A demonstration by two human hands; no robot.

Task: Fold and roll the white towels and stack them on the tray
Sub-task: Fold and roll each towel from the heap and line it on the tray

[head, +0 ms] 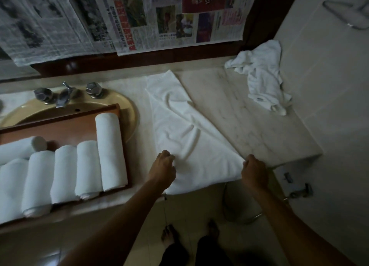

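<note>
Pinching the near edge of the flat white terry towel (185,137) at both corners, we've got it spread lengthwise on the pale marble worktop (259,121), long axis running away from us, prob so the roll can start at our end and travel straight back. Left hand (162,168) has fingers curled onto the cloth at the near-left corner; right hand (254,170) curls round the near-right corner at the worktop lip. Both grips closed on the towel, holding it taut w/ creases yet to smooth in the middle.

The brown wooden tray (65,125) sits across the beige oval sink (131,109) just left of us, so a finished roll only needs a short carry. Five rolled white towels (87,169) lie side by side in it, plus one laid crosswise at the left.

A crumpled white towel (263,76) waits at the far right, next in line, we'd guess.
</note>
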